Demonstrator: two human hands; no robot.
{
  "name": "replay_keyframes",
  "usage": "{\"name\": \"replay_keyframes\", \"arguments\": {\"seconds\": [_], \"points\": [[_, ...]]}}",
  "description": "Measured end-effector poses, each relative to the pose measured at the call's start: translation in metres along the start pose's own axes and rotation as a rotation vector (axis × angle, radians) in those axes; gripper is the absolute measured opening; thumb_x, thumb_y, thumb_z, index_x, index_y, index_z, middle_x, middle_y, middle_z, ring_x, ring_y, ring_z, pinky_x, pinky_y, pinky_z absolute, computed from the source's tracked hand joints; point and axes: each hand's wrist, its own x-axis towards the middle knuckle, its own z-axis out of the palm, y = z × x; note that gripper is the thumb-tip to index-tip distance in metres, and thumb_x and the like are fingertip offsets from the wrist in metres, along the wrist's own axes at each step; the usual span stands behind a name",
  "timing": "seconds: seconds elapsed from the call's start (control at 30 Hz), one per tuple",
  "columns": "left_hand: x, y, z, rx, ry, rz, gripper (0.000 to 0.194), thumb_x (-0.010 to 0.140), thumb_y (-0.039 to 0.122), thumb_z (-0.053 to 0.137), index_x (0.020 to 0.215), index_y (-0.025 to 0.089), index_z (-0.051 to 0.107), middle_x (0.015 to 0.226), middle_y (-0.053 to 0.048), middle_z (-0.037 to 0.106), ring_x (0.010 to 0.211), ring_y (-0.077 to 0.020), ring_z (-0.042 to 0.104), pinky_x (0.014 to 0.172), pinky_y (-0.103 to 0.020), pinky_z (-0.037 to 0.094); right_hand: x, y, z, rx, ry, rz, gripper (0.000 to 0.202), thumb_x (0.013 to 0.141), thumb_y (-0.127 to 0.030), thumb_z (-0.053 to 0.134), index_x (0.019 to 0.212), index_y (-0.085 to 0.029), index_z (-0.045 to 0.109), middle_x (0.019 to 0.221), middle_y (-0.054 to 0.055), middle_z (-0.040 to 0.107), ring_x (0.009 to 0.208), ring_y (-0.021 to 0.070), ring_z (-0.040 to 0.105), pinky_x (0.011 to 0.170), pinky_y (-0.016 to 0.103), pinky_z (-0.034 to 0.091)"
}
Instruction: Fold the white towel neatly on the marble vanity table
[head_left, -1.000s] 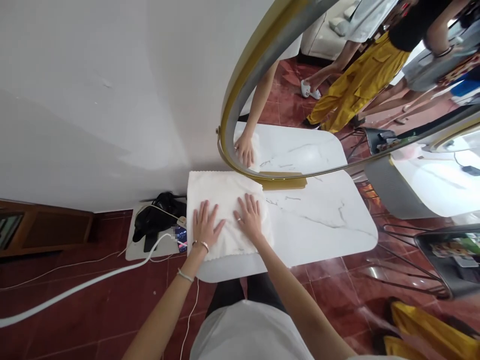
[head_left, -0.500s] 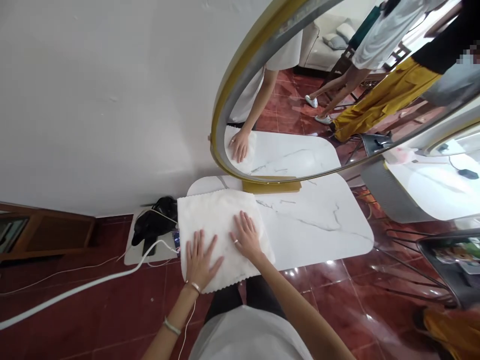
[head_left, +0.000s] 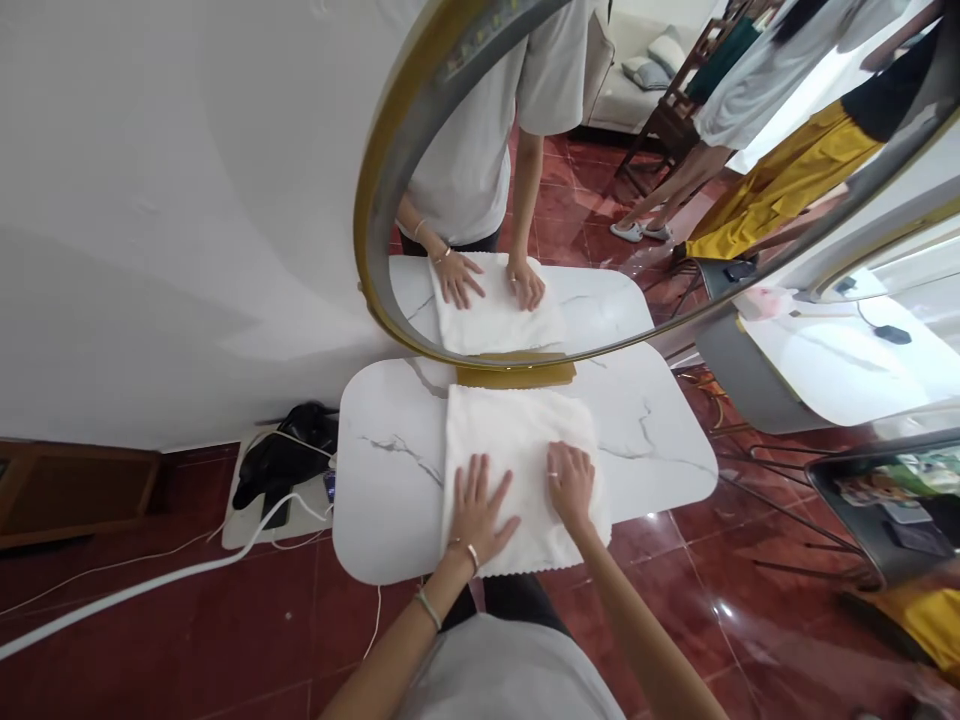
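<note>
A white towel (head_left: 517, 420) with a scalloped edge lies on the white marble-patterned tabletop (head_left: 397, 480), a little wrinkled toward its right side. My left hand (head_left: 480, 512) rests flat on the towel's left half, fingers spread. Over the right half, my right hand (head_left: 572, 488) has its fingers bent and drawn together, pressing into the cloth near its right edge; the thumb is mostly hidden. Both hands and the towel are reflected in the large gold-rimmed mirror (head_left: 570, 200) above the table.
Behind the towel, the mirror's gold base (head_left: 517, 371) meets the table. Left of the table, a black bag (head_left: 289, 455) sits on a low white surface, with a white cable (head_left: 172, 578) running past. A dark chair (head_left: 885, 520) holding items stands right. Other people appear in the mirror.
The towel has moved right across the table with both hands on it, baring the table's left end. My right hand's fingers have gone from stretched out to bent.
</note>
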Motion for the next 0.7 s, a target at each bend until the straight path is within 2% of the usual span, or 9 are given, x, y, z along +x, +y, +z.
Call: {"name": "replay_keyframes", "arguments": {"seconds": [0.07,0.17,0.27,0.37,0.47,0.57,0.7], "points": [[0.016,0.017,0.01,-0.021,-0.01,0.025,0.077,0.082,0.057,0.055,0.148,0.031,0.026,0.158,-0.012,0.01,0.143,-0.0368,0.013,0.113,-0.059,0.014,0.017,0.011,0.0,-0.039,0.058,0.094,0.047,0.096,-0.045,0.032,0.126,-0.017,0.056,0.124,0.016,0.054,0.12,0.0298,0.044,0.096,0.049,0.038],[0.025,0.022,0.015,-0.035,-0.015,0.032,0.073,0.083,0.057,0.054,0.147,0.032,0.028,0.158,-0.01,0.01,0.144,-0.0339,0.014,0.114,-0.055,0.015,0.035,0.004,0.012,-0.121,0.015,0.037,0.053,0.096,-0.044,0.032,0.141,-0.02,0.041,0.147,0.016,0.033,0.137,0.0318,0.024,0.106,0.055,0.024],[0.015,0.007,0.01,-0.014,-0.009,0.012,0.069,0.085,0.053,0.054,0.146,0.033,0.029,0.158,-0.01,0.011,0.144,-0.0319,0.016,0.114,-0.053,0.016,0.038,-0.019,0.027,-0.169,-0.079,-0.063,0.055,0.097,-0.039,0.027,0.149,-0.02,0.025,0.155,0.012,0.019,0.144,0.0289,0.008,0.111,0.058,0.009],[-0.002,-0.013,0.0,0.027,0.009,-0.017,0.066,0.087,0.049,0.053,0.146,0.032,0.03,0.158,-0.01,0.011,0.143,-0.0327,0.017,0.114,-0.053,0.016,0.032,-0.043,0.035,-0.164,-0.113,-0.13,0.058,0.097,-0.042,0.03,0.15,-0.019,0.023,0.157,0.013,0.013,0.145,0.0294,0.004,0.112,0.058,0.006],[-0.013,-0.024,-0.007,0.046,0.02,-0.019,0.062,0.088,0.044,0.051,0.146,0.031,0.032,0.158,-0.009,0.011,0.143,-0.0319,0.019,0.114,-0.052,0.016,0.027,-0.054,0.037,-0.147,-0.117,-0.175,0.059,0.096,-0.044,0.032,0.15,-0.02,0.024,0.157,0.013,0.012,0.145,0.0299,0.004,0.112,0.057,0.006],[-0.01,-0.016,-0.005,0.039,0.02,0.004,0.066,0.087,0.044,0.053,0.147,0.029,0.03,0.158,-0.01,0.011,0.143,-0.0327,0.017,0.114,-0.052,0.015,0.029,-0.04,0.032,-0.134,-0.124,-0.188,0.059,0.096,-0.046,0.033,0.149,-0.023,0.026,0.157,0.011,0.015,0.145,0.0279,0.007,0.113,0.056,0.006],[0.022,0.02,0.014,-0.023,-0.013,0.074,0.074,0.083,0.053,0.055,0.147,0.028,0.028,0.158,-0.013,0.01,0.144,-0.0352,0.013,0.114,-0.055,0.014,0.041,0.014,0.018,-0.138,-0.109,-0.122,0.059,0.096,-0.047,0.032,0.149,-0.023,0.025,0.156,0.01,0.019,0.144,0.0259,0.011,0.114,0.055,0.007]]}}
